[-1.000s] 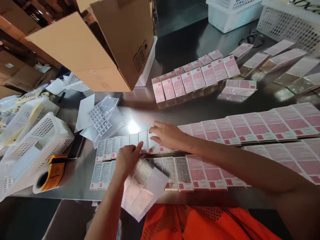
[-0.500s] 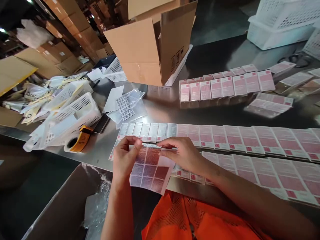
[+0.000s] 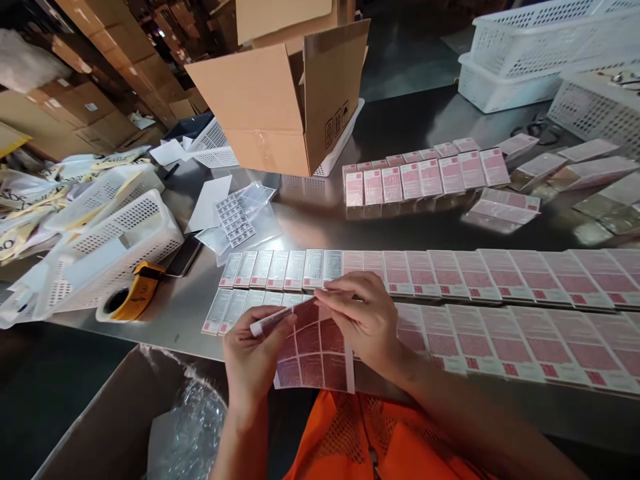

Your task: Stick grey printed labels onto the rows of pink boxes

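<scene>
**Label sheet held at lower centre of frame**

I see the left hand (image 3: pixel 253 357) pinching the glossy, rectangular label sheet (image 3: pixel 313 353), gridded with dark red labels. The right hand (image 3: pixel 363 317) grips its top edge. Flat pink packets (image 3: pixel 450 273) line the reflective steel table (image 3: pixel 320 220).

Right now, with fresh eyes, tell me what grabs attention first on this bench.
Long rows of small pink-printed boxes cover the shiny steel table from centre to right. At the near edge, the left hand and right hand both grip a translucent sheet of pink-backed labels. Behind stands an open brown cardboard carton, with white perforated plastic baskets and an orange tape dispenser at left.
</scene>
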`<action>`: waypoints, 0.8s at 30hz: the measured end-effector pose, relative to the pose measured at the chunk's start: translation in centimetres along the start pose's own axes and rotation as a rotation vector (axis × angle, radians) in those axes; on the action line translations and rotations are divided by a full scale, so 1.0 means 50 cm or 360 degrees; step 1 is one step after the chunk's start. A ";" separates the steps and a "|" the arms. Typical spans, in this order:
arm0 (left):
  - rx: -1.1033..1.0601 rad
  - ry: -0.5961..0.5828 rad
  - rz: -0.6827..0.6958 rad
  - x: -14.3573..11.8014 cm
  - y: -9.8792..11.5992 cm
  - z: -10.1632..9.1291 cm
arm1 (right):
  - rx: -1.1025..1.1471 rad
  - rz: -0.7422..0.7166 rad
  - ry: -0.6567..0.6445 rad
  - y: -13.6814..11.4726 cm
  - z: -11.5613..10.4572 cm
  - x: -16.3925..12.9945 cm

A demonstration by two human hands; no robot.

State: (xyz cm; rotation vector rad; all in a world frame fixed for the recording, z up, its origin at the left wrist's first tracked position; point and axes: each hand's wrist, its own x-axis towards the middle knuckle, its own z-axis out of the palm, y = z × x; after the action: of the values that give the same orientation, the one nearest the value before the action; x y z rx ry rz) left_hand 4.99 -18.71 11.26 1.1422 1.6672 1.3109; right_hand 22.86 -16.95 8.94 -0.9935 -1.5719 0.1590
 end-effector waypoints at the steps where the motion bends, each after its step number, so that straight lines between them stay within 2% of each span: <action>1: -0.0014 0.0016 0.0002 -0.003 0.000 0.000 | -0.0017 -0.0018 0.0022 -0.001 0.001 -0.002; 8: 0.0002 0.0014 -0.0003 -0.012 -0.009 -0.008 | 0.0053 0.0042 -0.0006 -0.007 0.003 0.002; 11: 0.0043 0.0032 0.0064 -0.016 -0.009 -0.007 | 0.0096 0.0115 -0.0040 -0.010 0.002 0.009; 19: 0.0140 0.0060 0.0270 -0.034 -0.008 -0.008 | 0.0048 0.0072 -0.0078 -0.012 -0.001 0.008; 24: 0.0202 0.0051 0.0310 -0.036 -0.018 -0.011 | 0.0084 0.0111 -0.0070 -0.012 0.002 0.002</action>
State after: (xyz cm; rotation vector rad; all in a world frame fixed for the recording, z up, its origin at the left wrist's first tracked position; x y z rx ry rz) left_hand 4.93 -20.69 10.55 1.3947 1.7173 1.3639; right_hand 22.49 -17.22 9.36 -1.0099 -1.5659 0.2716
